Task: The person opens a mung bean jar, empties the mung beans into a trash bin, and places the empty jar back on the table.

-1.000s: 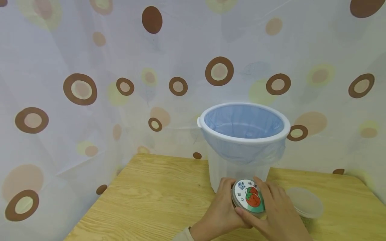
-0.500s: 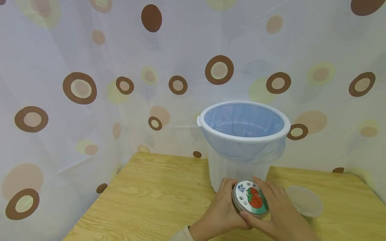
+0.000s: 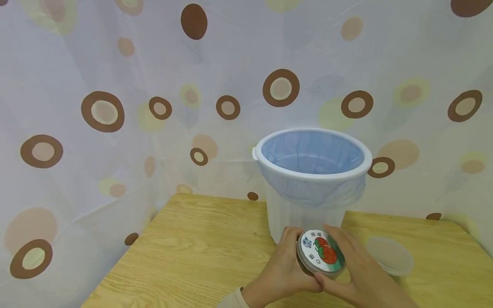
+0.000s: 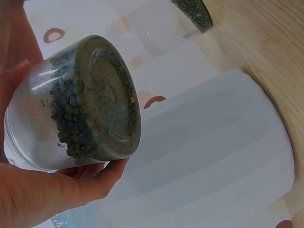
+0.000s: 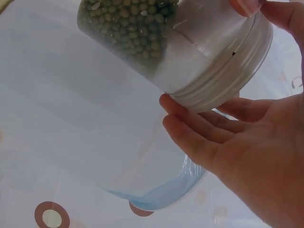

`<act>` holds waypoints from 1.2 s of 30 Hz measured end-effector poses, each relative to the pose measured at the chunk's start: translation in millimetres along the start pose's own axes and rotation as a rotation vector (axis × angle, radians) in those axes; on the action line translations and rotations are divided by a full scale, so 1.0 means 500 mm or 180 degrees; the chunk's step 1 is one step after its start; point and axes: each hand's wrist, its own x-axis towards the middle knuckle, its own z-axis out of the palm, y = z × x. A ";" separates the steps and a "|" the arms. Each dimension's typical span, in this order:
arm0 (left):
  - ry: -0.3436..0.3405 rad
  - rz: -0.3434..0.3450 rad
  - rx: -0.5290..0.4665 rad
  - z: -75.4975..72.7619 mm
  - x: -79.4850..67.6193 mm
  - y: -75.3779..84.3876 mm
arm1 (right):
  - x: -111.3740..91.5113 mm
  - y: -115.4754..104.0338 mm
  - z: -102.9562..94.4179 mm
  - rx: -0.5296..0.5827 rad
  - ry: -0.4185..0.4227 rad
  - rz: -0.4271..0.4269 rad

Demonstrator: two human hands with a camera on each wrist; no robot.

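My left hand holds a clear jar part filled with green beans, fingers wrapped round its side. The jar tilts, its base toward the bin in the left wrist view. A screw lid covers its mouth, topped by a round sticker with red tomato-like fruits and printed characters. Around the lid's rim, the thumb and fingertips of my right hand grip from the right. The right wrist view shows those fingers against the lid's edge, palm apart from it.
Behind the hands stands a white bin lined with a blue bag. To the right, a second clear container with a pale top sits on the wooden table; green beans show in it. A spotted sheet hangs behind.
The lid's sticker has turned counterclockwise as seen from above. My right hand has shifted slightly right with it, while the left hand keeps the jar nearly still.
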 end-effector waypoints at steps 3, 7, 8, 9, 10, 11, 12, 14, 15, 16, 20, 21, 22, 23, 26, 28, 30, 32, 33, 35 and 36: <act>-0.0011 -0.0085 -0.0092 0.000 -0.001 0.001 | -0.001 0.002 -0.003 0.0065 -0.0067 -0.0047; 0.0003 -0.0092 -0.0087 -0.001 -0.001 0.000 | 0.004 -0.006 -0.008 0.0029 -0.0113 -0.0028; 0.0013 -0.0093 -0.0079 -0.001 -0.001 0.000 | 0.005 -0.009 -0.009 -0.0004 -0.0117 0.0008; 0.0019 -0.0091 -0.0052 0.000 0.000 -0.001 | 0.007 -0.013 -0.010 -0.0029 -0.0111 0.0054; 0.0027 -0.0098 -0.0045 0.000 0.000 -0.001 | 0.008 -0.016 -0.010 -0.0064 -0.0096 0.0102; 0.0037 -0.0108 -0.0043 0.000 0.000 -0.002 | 0.010 -0.018 -0.010 -0.0099 -0.0074 0.0148; 0.0048 -0.0119 -0.0048 0.000 0.000 -0.002 | 0.011 -0.020 -0.008 -0.0126 -0.0047 0.0187; 0.0067 -0.0120 -0.0043 0.001 0.000 -0.002 | 0.014 -0.024 -0.004 -0.0224 -0.0018 0.0297; 0.0067 -0.0098 -0.0012 0.002 0.000 -0.002 | 0.015 -0.026 -0.002 -0.0271 -0.0015 0.0373; 0.0072 -0.0064 0.0019 0.003 0.000 -0.002 | 0.015 -0.027 0.001 -0.0317 -0.0014 0.0440; 0.0111 0.0153 0.0295 0.009 -0.001 -0.003 | 0.017 -0.032 0.008 -0.0464 0.0015 0.0633; 0.0114 0.0186 0.0340 0.010 -0.001 -0.002 | 0.017 -0.032 0.008 -0.0487 0.0032 0.0642; 0.0126 0.0207 0.0365 0.012 -0.001 -0.002 | 0.017 -0.033 0.009 -0.0514 0.0058 0.0641; 0.0131 0.0214 0.0376 0.012 -0.001 -0.002 | 0.017 -0.033 0.009 -0.0541 0.0077 0.0636; 0.0156 0.0213 0.0393 0.014 -0.002 -0.002 | 0.016 -0.032 0.008 -0.0564 0.0083 0.0633; 0.0175 0.0215 0.0414 0.014 -0.002 -0.001 | 0.016 -0.031 0.006 -0.0547 0.0068 0.0649; 0.0204 0.0237 0.0455 0.014 -0.002 -0.001 | 0.017 -0.030 0.005 -0.0507 0.0056 0.0658; 0.0219 0.0236 0.0451 0.013 -0.003 -0.001 | 0.016 -0.031 0.002 -0.0466 0.0039 0.0673; 0.0225 0.0242 0.0452 0.012 -0.003 -0.001 | 0.016 -0.031 0.001 -0.0455 0.0056 0.0661; 0.0228 0.0251 0.0422 0.011 -0.003 -0.001 | 0.014 -0.032 -0.001 -0.0433 0.0075 0.0631; 0.0232 0.0259 0.0410 0.011 -0.003 -0.001 | 0.013 -0.032 -0.002 -0.0420 0.0080 0.0614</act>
